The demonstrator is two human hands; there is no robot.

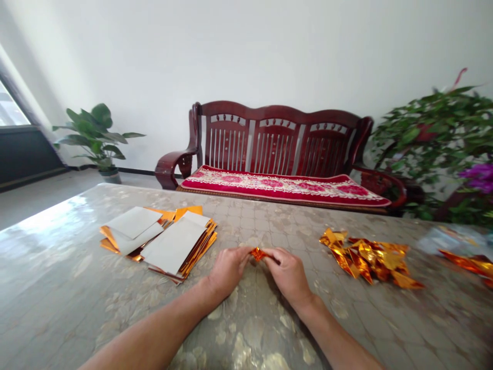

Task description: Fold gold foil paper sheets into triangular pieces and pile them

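Note:
Between my two hands is a small piece of shiny orange-gold foil paper (258, 253), partly hidden by the fingers. My left hand (230, 268) pinches its left end, and my right hand (288, 273) pinches the right end. Both hands are just above the middle of the table. Left of my left hand lie stacks of foil paper sheets (175, 244), most with the pale back facing up and orange edges showing. A loose pile of folded orange-gold foil pieces (372, 258) sits to the right of my right hand.
The table (127, 313) has a patterned, glossy cover. At its right end lie a clear plastic bag (454, 237) and more orange foil (468, 264). Behind stands a dark red wooden bench (277, 139) with a red floral cushion (285, 186). Potted plants (100, 131) flank it.

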